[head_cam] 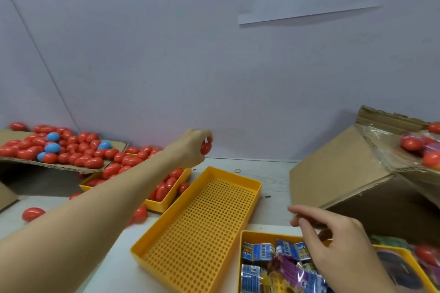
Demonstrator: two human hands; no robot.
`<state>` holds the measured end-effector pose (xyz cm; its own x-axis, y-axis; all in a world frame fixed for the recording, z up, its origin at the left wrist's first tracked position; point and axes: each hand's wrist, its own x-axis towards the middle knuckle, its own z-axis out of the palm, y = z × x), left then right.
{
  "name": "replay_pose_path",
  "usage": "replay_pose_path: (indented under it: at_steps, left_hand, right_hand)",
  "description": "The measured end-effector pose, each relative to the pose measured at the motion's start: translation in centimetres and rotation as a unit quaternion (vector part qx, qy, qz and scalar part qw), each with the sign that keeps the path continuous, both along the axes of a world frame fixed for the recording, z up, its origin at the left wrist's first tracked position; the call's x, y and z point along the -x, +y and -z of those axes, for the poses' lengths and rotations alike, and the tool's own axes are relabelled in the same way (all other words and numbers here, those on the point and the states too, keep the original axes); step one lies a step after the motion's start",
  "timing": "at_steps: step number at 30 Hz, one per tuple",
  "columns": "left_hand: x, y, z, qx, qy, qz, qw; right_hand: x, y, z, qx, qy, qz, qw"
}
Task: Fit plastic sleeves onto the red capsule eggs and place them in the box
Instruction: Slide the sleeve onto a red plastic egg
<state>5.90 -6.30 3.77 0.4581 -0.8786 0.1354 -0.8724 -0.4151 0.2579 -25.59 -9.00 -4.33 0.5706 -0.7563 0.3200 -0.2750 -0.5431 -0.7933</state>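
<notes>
- At the near right edge of the surface, the right hand (338, 242) hovers with fingers relaxed and apart, holding nothing, above the yellow plastic tray of printed plastic sleeves (262, 266).
- The sleeves look thin, soft and slippery; I judge it best to pinch one at its edge.
- In the middle lies an empty perforated yellow tray (204, 226).
- Farther, the left hand (190, 147) grips one glossy red plastic capsule egg (206, 148) by its fingertips, in the air.
- The egg seems light, stiff and smooth; hold it around the middle.
- The brown cardboard box (345, 169) stands at the far right.
</notes>
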Motion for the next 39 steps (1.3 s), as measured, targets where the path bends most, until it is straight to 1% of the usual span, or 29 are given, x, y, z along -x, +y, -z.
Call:
replay_pose_path:
  at_steps: [2, 4, 6, 8, 11, 14, 17, 19, 21, 25, 29, 34, 35, 36, 39]
  left_hand:
    - [2.3, 0.8, -0.7, 0.072, 0.046, -0.005, 0.996]
    - [5.9, 1.7, -1.2, 0.155, 0.099, -0.006, 0.983]
    - [10.0, 2.6, -1.2, 0.204, 0.154, 0.000, 0.967]
    - [14.1, 3.4, -1.1, 0.246, 0.192, 0.003, 0.950]
    - [18.8, 4.5, -0.1, 0.317, 0.222, -0.015, 0.922]
    - [21.5, 5.6, 1.9, 0.370, 0.241, -0.045, 0.896]
    - [21.9, 6.3, 3.9, 0.377, 0.318, -0.063, 0.868]
    - [21.4, 6.6, 4.6, 0.367, 0.383, -0.055, 0.846]
    - [20.6, 6.9, 5.0, 0.363, 0.428, -0.050, 0.826]
    - [19.8, 7.0, 5.2, 0.371, 0.434, -0.035, 0.820]
    - [19.9, 6.9, 5.3, 0.368, 0.420, -0.021, 0.829]
    - [20.0, 6.7, 5.6, 0.332, 0.382, -0.025, 0.862]
    - [20.0, 6.7, 5.6, 0.328, 0.391, -0.026, 0.860]
    - [20.0, 6.7, 5.5, 0.327, 0.412, -0.026, 0.850]
    - [19.9, 6.9, 5.4, 0.327, 0.492, -0.025, 0.806]
  right_hand:
    - [0.1, -0.1, 0.0, -0.014, -0.003, 0.000, 1.000]
    - [0.2, 0.0, -0.2, -0.027, -0.007, 0.002, 1.000]
    - [0.4, 0.0, -0.4, -0.029, -0.007, 0.008, 1.000]
    - [0.4, 0.2, -0.5, -0.021, -0.004, 0.018, 1.000]
    - [0.4, 0.5, -0.6, -0.013, 0.001, 0.022, 1.000]
    - [0.4, 0.7, -0.7, 0.003, 0.000, 0.017, 1.000]
    - [0.3, 1.2, -0.9, 0.018, -0.017, -0.002, 1.000]
    - [0.1, 1.5, -1.2, 0.022, -0.033, -0.017, 0.999]
    - [-0.1, 1.7, -1.4, 0.020, -0.046, -0.027, 0.998]
    - [-0.5, 2.3, -1.6, 0.002, -0.086, -0.044, 0.995]
    - [-0.5, 2.6, -1.7, -0.030, -0.128, -0.045, 0.990]
    - [-0.6, 2.6, -1.7, -0.059, -0.139, -0.039, 0.988]
    - [-0.5, 2.6, -1.7, -0.060, -0.141, -0.038, 0.987]
    - [-0.5, 2.6, -1.7, -0.059, -0.141, -0.038, 0.988]
    - [-0.4, 2.7, -1.8, -0.046, -0.131, -0.044, 0.989]
